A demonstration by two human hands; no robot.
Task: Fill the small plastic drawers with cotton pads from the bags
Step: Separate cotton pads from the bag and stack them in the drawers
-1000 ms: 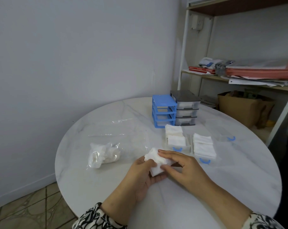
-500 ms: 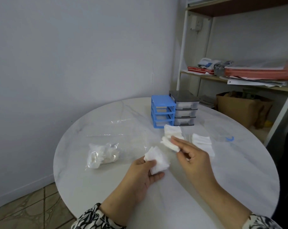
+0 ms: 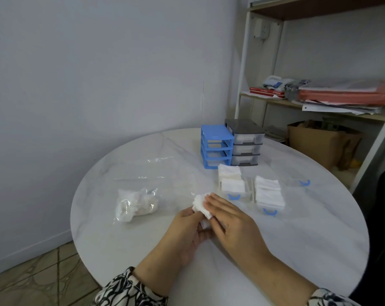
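Both hands met over the near-centre of the round white bench [image 3: 297,250]. Left hand [image 3: 185,235] cupped a small stack of cotton pads [image 3: 201,204] from below, fingers curled under it w/ thumb on the near edge. Right hand [image 3: 229,219] lay over the stack's right side, fingers [image 3: 211,200] pressed together and flat on the top pad; whether the thumb pinched underneath couldn't be told.

Just beyond the hands, two clear drawers w/ blue handles sat on the bench, out of their frames: the left drawer [image 3: 232,186] heaped w/ pads, the right drawer [image 3: 267,194] likewise stacked full. A third clear drawer [image 3: 303,183] lay farther right, contents hard to make out. Behind them stood the blue drawer frame [image 3: 215,146], slots open, touching the grey drawer unit [image 3: 245,143] on its right.

Left of the hands, a clear bag [image 3: 136,203] w/ pads bunched inside lay on the bench; another flat clear bag [image 3: 156,171] lay beyond it.
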